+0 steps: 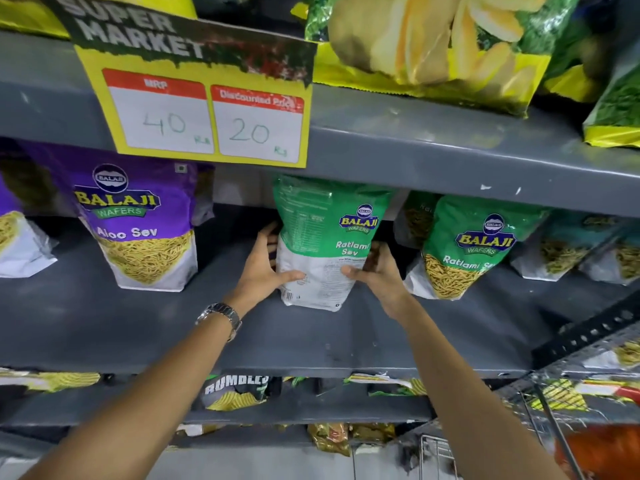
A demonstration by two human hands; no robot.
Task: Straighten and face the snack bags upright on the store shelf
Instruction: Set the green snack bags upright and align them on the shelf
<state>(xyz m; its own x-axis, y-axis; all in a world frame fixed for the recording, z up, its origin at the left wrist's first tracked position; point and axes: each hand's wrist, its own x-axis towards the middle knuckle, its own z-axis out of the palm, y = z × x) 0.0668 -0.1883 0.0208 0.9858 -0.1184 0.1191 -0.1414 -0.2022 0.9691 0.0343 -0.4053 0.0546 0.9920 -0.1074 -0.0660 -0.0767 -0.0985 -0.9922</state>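
On the middle shelf (138, 327), seen from the head camera, we hold the green Ratlami Sev bag (322, 244) between both hands: our left hand (261, 268) curls round its left edge with the thumb on the front, our right hand (377, 271) clasps its right edge likewise. The bag stands between the purple Aloo Sev bag (138, 220) and a second green bag (464, 247), showing mostly its printed back. We judge it best to turn it gently, logo forward, and seat the base flat
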